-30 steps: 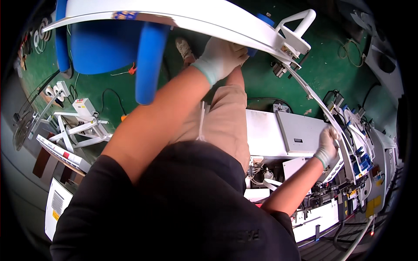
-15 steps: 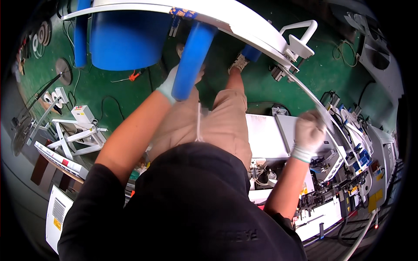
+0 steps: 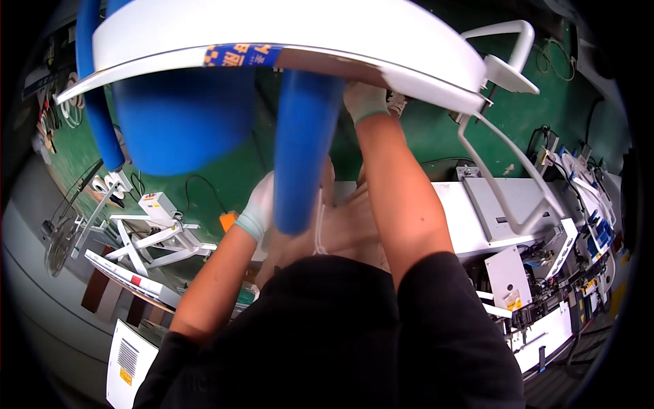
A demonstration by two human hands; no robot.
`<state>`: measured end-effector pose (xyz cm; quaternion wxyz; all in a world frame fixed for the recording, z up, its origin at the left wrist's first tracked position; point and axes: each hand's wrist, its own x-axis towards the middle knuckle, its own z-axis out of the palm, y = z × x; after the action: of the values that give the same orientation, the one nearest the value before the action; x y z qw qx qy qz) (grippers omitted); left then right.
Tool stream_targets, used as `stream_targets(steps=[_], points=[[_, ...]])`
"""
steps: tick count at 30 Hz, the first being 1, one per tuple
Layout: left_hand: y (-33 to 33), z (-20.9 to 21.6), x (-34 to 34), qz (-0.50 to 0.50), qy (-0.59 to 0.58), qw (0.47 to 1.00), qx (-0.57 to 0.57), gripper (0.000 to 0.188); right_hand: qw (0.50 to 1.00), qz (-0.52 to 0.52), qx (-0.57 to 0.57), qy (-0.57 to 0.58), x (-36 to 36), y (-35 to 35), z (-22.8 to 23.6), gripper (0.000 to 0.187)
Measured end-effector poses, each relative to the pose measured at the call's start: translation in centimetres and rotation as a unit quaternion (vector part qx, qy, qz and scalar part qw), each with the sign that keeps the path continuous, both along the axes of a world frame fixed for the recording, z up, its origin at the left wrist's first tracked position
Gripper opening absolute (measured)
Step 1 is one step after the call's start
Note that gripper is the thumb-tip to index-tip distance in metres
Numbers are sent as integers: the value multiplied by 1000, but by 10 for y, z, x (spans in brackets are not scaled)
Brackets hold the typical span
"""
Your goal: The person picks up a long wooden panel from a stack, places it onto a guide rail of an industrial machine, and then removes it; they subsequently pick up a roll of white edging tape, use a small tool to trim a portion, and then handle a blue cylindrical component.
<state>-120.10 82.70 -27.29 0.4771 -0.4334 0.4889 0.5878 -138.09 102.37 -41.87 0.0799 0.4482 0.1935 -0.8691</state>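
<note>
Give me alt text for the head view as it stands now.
A person in a black shirt lifts a white panel with blue padded legs overhead. The gloved left hand grips a blue leg; the gloved right hand holds the panel's underside. Below lie a green floor and white machinery.

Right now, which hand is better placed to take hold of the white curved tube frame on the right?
Right, probably. The right hand is up under the white panel, on the side where the white tube frame hangs. The left hand is lower, by the blue padded post, farther from the frame.
</note>
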Motion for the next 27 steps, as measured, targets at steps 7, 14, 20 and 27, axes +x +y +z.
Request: stream_targets(steps=[7,14,20,27], points=[[-17,-19,-13,-61,-15,997,-35,65,934,297,200,-14,31,23,-38,33],[-45,-115,-40,-123,270,952,-81,52,919,326,177,-131,67,77,-7,36],[-1,-114,-147,47,145,985,-82,39,933,229,192,-199,127,196,-68,45],[42,-141,-148,-8,299,954,-22,36,985,21,78,-150,58,277,-72,58]])
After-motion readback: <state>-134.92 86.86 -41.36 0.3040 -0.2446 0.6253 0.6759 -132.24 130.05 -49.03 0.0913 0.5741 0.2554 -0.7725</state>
